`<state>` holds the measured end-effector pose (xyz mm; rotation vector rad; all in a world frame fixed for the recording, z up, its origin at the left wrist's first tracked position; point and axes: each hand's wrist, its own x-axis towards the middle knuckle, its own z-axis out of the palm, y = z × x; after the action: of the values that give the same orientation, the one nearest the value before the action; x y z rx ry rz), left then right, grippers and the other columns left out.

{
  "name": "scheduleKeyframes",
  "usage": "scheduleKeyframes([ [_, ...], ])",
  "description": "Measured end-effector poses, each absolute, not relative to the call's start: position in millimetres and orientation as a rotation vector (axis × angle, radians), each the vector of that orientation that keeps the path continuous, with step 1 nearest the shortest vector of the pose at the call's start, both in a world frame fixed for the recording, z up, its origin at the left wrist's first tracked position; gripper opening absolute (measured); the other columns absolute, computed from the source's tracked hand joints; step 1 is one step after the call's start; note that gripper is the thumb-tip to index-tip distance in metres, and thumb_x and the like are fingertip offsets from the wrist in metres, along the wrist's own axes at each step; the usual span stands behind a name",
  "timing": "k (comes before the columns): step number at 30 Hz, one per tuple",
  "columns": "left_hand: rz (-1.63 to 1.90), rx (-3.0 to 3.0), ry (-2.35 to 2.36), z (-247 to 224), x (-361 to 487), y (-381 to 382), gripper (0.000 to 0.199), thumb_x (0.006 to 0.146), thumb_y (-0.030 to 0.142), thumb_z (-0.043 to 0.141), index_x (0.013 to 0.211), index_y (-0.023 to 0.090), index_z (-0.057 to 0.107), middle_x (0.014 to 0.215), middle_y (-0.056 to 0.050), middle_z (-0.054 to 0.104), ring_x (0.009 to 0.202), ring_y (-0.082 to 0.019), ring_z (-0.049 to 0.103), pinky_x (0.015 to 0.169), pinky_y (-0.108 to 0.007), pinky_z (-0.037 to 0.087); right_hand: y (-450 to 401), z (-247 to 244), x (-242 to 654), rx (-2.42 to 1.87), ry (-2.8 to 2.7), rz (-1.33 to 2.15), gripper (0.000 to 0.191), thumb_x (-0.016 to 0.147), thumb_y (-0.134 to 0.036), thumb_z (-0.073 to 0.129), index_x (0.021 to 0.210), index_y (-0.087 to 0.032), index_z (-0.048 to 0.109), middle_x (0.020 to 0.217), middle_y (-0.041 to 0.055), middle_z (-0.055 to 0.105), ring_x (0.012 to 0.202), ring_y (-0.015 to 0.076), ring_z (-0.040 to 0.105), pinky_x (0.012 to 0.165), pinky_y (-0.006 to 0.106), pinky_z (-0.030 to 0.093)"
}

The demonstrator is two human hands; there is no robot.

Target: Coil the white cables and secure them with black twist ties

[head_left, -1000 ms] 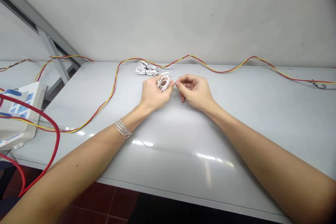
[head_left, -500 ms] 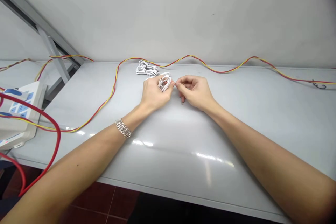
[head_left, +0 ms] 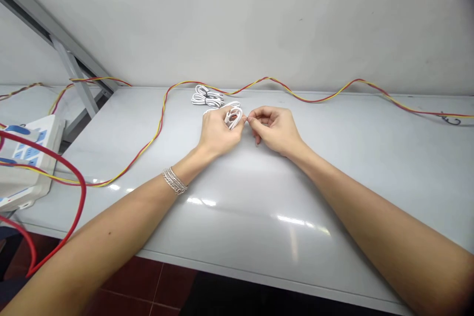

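My left hand (head_left: 221,133) is closed around a coiled white cable (head_left: 234,117), its loops showing above the thumb. Fingertips of my right hand (head_left: 276,128) are pinched together and meet the left fingertips; whatever is between them is too small to make out. A second white cable bundle (head_left: 207,97), bound with a dark tie, lies on the grey table (head_left: 237,227) just behind my left hand.
Twisted red and yellow wire (head_left: 162,108) runs along the back of the table. At the left are a white device with blue parts (head_left: 33,158), a thick red cable (head_left: 82,192) and a metal frame (head_left: 79,79). A dark hook-shaped piece (head_left: 452,121) lies at the right.
The cable loops in my left hand have shifted very slightly to the right. Both hands keep nearly the same place and pose.
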<state>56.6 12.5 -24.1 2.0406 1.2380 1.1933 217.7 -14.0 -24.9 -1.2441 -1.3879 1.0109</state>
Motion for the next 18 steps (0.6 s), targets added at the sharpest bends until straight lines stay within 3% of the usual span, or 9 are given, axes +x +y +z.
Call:
scheduleKeyframes([
  [12,1.042,1.808,1.132,-20,52,25,0.012,0.076,0.026,0.074,0.073,0.016,0.070,0.063,-0.001,0.062,0.066,-0.016,0.060,0.065,-0.028,0.048,-13,-24,220,-1.212,-1.396,1.087,0.019,0.077,-0.032,0.074,0.076,-0.016,0.064,0.056,-0.0031,0.056,0.044,0.0091,0.052,0.043,0.021,0.044],
  [18,1.001,1.657,1.026,-21,50,29,0.016,0.074,0.030,0.076,0.074,0.016,0.070,0.054,0.002,0.054,0.058,-0.013,0.054,0.057,-0.026,0.044,-13,-23,221,-1.182,-1.320,1.167,0.016,0.076,-0.029,0.073,0.074,-0.016,0.066,0.057,-0.0034,0.054,0.045,0.0084,0.050,0.042,0.022,0.045],
])
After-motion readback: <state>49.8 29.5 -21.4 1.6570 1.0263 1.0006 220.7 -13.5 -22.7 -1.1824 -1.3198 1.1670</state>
